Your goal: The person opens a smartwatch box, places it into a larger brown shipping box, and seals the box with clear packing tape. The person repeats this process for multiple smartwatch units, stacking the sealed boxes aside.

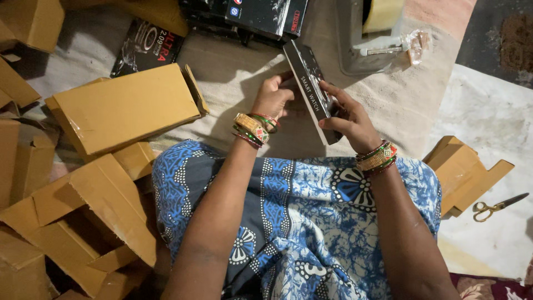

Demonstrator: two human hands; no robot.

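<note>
A slim black product box [308, 83] with white lettering on its side is held upright on edge above my lap. My left hand [273, 97] grips its left face, fingers curled around the back. My right hand [350, 119] clasps its near end and right face, with fingers spread along the box. Both wrists carry several coloured bangles. I sit cross-legged in blue patterned cloth [300, 216] on a beige sheet [233, 72].
Open brown cardboard cartons lie at my left [122, 108], and another [461, 172] is at my right. More black product boxes [261, 15] sit ahead, one [147, 47] to the left. A clear plastic container [366, 39] stands ahead right. Yellow-handled scissors [497, 206] lie on the right.
</note>
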